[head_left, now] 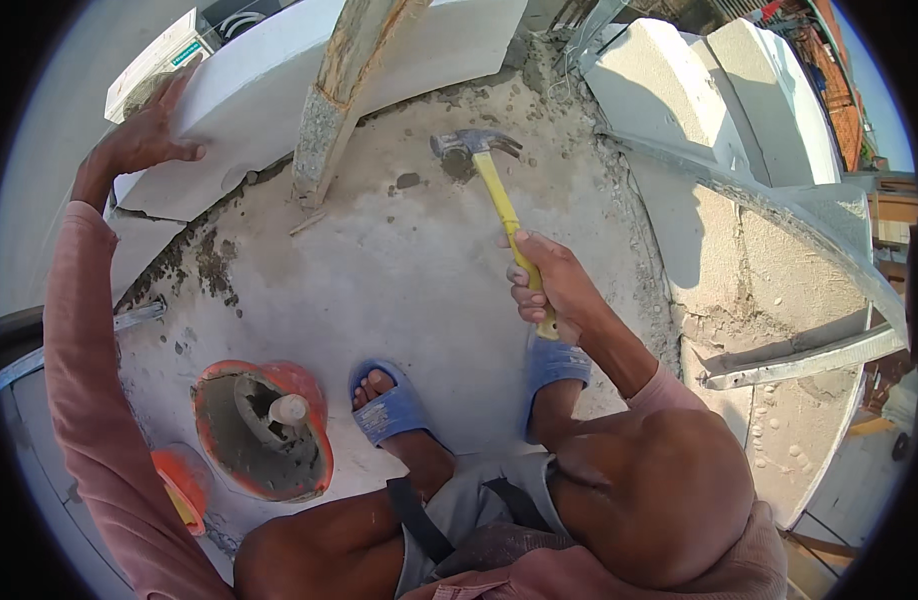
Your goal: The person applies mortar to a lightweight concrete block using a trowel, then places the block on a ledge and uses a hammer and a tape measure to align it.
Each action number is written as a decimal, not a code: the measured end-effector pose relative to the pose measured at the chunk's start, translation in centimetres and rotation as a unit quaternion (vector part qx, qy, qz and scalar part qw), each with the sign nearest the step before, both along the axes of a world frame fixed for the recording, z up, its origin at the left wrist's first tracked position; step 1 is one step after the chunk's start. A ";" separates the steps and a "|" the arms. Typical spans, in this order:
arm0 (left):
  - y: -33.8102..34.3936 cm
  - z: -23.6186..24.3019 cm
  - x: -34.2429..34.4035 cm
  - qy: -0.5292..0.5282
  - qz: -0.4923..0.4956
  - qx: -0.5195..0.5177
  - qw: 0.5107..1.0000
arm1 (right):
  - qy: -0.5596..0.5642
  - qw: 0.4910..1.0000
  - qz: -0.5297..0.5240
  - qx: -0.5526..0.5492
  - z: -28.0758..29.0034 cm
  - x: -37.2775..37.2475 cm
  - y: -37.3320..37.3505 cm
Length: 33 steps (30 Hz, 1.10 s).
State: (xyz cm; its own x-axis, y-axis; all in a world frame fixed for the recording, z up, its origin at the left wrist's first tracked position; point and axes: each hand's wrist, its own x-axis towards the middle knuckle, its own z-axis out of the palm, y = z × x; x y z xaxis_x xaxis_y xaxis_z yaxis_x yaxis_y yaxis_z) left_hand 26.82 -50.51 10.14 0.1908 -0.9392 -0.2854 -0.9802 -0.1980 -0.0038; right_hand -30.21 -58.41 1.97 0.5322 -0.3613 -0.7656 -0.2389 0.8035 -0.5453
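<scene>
Squatting on a rough grey concrete floor (429,270), as the head camera shows, a person (669,500) works with both hands. The left hand (144,135) lies spread against the near end of a long, smooth white masonry slab (244,115) at upper left, thumb on its face, not wrapped around anything. The right hand (549,285) grips a claw hammer with a yellow handle and worn metal head (499,195), its head out over the floor, right of the slab and apart from it. A mortar-splashed wooden plank (324,120) slants up against the slab's face. At lower left stands a red-orange rubber bucket (309,388) of wet grey mortar (229,440), a pale round handle (290,409) poking out.

The step in hand appears to be steadying the slab and setting its position, hammer ready. The next move likely calls for a light, controlled tap, keeping the left fingers clear; a hard blow could chip the edge.
</scene>
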 end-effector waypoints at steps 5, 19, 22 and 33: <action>-5.1 -0.5 -8.0 -0.001 -0.037 -0.054 0.998 | -0.065 0.970 -0.231 -0.035 -2.7 1.0 -4.7; -6.0 -2.0 -7.1 -0.064 -0.042 -0.083 0.994 | -0.129 0.964 -0.214 -0.087 -3.5 6.7 -12.0; -6.3 -1.6 -8.2 -0.053 -0.031 -0.079 0.995 | -0.142 0.952 -0.251 -0.100 -3.6 5.5 -11.3; -6.3 -1.8 -8.2 -0.052 -0.022 -0.082 0.995 | -0.130 0.954 -0.243 -0.121 -3.6 7.0 -11.7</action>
State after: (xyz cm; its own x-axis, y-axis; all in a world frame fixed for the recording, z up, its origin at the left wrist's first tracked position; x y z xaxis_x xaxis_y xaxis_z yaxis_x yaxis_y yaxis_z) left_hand 18.65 -56.79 8.32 0.1680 -0.9797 -0.1095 -0.9841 -0.1602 -0.0764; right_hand -23.17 -70.10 -1.59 0.4176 -0.7630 -0.4935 0.2971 0.6279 -0.7193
